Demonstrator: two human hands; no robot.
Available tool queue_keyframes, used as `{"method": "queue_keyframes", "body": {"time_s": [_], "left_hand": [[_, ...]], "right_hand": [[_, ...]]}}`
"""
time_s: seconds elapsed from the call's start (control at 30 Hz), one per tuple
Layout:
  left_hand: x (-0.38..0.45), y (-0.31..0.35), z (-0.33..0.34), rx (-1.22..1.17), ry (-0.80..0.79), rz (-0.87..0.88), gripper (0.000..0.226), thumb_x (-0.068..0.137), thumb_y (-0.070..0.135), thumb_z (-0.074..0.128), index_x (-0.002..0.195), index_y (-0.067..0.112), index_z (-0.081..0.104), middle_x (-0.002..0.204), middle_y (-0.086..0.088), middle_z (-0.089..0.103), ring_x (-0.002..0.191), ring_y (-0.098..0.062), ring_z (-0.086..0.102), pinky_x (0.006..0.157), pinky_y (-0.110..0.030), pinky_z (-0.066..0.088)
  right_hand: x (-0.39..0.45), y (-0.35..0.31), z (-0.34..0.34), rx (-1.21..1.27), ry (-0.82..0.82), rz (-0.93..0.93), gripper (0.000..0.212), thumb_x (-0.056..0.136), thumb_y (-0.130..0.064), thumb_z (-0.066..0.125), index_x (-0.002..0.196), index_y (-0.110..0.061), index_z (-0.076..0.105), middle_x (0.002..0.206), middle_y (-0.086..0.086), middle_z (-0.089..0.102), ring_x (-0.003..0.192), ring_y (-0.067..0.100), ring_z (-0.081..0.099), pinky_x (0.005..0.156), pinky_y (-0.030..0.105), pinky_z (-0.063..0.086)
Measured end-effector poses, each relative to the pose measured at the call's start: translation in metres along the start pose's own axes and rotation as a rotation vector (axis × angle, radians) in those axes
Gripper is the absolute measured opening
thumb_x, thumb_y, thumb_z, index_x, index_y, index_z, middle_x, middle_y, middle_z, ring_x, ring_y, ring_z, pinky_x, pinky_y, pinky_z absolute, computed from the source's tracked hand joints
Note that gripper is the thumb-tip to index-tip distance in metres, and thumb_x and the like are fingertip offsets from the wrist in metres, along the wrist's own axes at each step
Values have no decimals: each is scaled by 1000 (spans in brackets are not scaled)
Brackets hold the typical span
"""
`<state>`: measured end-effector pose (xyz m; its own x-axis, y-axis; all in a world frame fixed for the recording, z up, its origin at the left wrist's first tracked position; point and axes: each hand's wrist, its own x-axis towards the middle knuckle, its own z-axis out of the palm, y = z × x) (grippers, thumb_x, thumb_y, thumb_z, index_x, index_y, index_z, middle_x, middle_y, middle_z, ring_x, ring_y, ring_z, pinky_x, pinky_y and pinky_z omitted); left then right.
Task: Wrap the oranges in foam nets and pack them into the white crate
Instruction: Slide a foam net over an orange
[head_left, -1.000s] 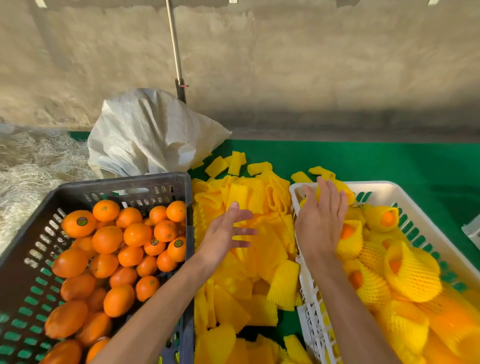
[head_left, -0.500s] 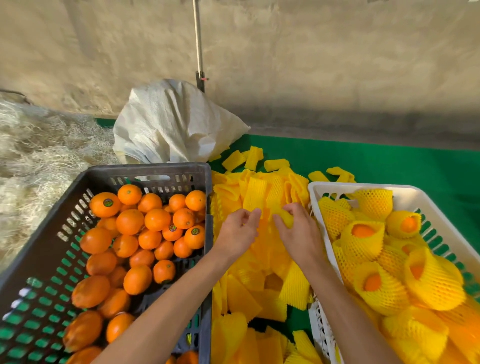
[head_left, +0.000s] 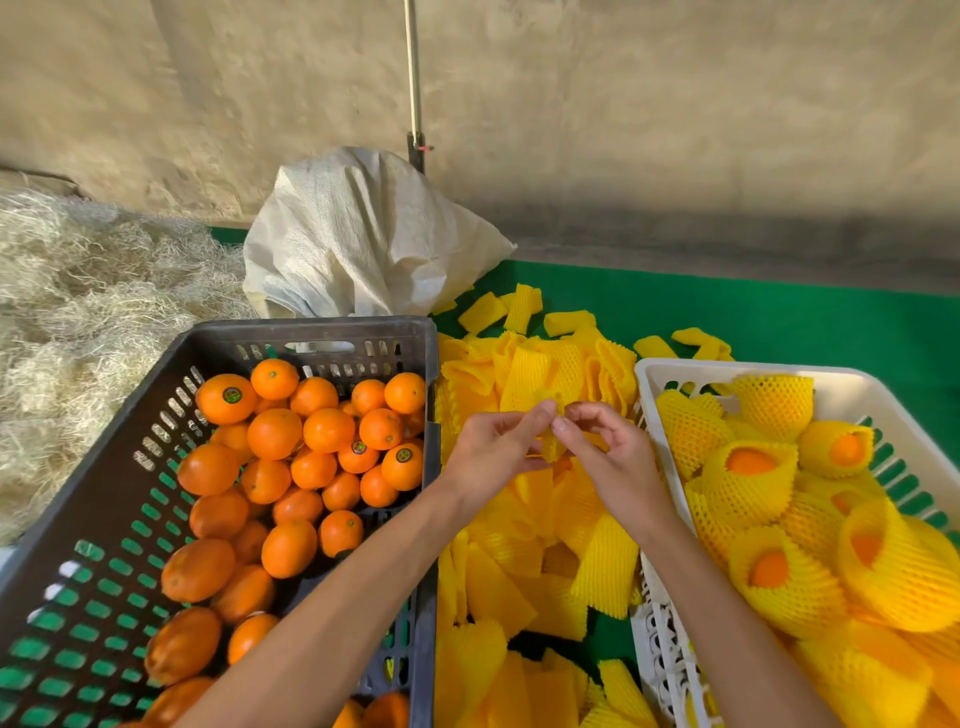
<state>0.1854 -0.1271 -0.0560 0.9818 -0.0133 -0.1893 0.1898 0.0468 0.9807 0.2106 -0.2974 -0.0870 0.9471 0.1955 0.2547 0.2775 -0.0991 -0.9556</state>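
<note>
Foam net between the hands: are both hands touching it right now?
Touching. The head view shows the left hand and right hand each pinching the yellow foam net with their fingers, held above the loose net pile.

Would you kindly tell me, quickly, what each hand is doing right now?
Left hand: pinches a yellow foam net over the loose net pile.
Right hand: pinches the same foam net from the other side.

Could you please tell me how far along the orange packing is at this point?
Partly done. Several wrapped oranges already sit in the white crate. In hand: the left hand and right hand pinch one foam net over the net pile, with no orange in it yet. Left: the dark crate holds many bare oranges.
</note>
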Motion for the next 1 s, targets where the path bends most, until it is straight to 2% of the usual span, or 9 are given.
{"method": "queue_keyframes", "body": {"time_s": [0.13, 0.23, 0.33, 0.47, 0.57, 0.7, 0.8, 0.9, 1.0], "left_hand": [[-1, 0, 0, 1, -43, -15, 31, 95, 41, 72, 98, 12, 84, 65, 18, 65, 75, -3, 62, 86, -42, 64], [0, 3, 3, -109, -13, -85, 30, 100, 33, 68, 90, 7, 80, 88, 2, 72, 89, -15, 70, 85, -44, 64], [0, 5, 4, -213, -56, -121, 35, 106, 25, 58, 108, -6, 72, 111, -18, 74, 107, -30, 73, 91, -46, 62], [0, 2, 4, -217, -22, -80, 32, 106, 22, 59, 95, -6, 68, 82, -5, 59, 81, -26, 65, 91, -53, 61], [1, 2, -2, -194, 22, -80, 28, 101, 26, 67, 107, 0, 75, 105, -2, 61, 98, -24, 61, 88, -53, 62], [0, 4, -2, -149, 15, -100, 17, 101, 31, 67, 112, 23, 76, 118, 13, 65, 106, -10, 60, 89, -50, 63], [-3, 3, 2, 3, -37, -63, 20, 105, 32, 59, 110, 29, 78, 118, 15, 68, 109, -6, 61, 91, -47, 63], [-2, 3, 4, 83, -49, -59, 28, 107, 30, 57, 123, 16, 75, 117, 6, 65, 110, -10, 60, 90, -45, 63], [-2, -1, 3, 231, 23, 25, 31, 107, 25, 56, 107, 1, 75, 95, -6, 59, 91, -17, 58, 79, -41, 63]], "right_hand": [[2, 4, -3, 1, -8, 61, 39, 77, -65, 74, 98, -33, 72, 108, -5, 70, 105, 16, 64, 85, 34, 55], [2, 2, -3, 17, -11, 74, 37, 73, -59, 80, 93, -29, 72, 104, -2, 70, 98, 19, 63, 82, 36, 53], [3, -2, -7, -14, 17, 22, 27, 77, -51, 82, 92, -30, 75, 105, -2, 66, 95, 19, 62, 83, 32, 52], [1, 1, -5, -132, 12, -11, 7, 85, -34, 79, 91, -30, 77, 104, -6, 59, 96, 16, 58, 83, 24, 50], [1, 2, 0, -127, 21, 25, 0, 90, -24, 76, 90, -23, 76, 105, -6, 63, 101, 14, 61, 89, 31, 52], [-2, -2, 4, -60, 47, 93, 19, 89, -49, 73, 93, -32, 67, 96, -6, 70, 92, 15, 67, 73, 23, 55], [-3, -2, 6, -75, 69, 146, 36, 81, -67, 72, 89, -33, 61, 88, -3, 72, 82, 18, 69, 66, 29, 53], [-2, 0, 3, -87, 104, 171, 38, 83, -65, 69, 82, -27, 63, 82, -7, 70, 78, 12, 72, 73, 41, 57], [-2, 3, 1, -218, 106, 190, 27, 80, -57, 66, 75, -31, 62, 70, -11, 65, 63, 4, 60, 62, 38, 50]]}}
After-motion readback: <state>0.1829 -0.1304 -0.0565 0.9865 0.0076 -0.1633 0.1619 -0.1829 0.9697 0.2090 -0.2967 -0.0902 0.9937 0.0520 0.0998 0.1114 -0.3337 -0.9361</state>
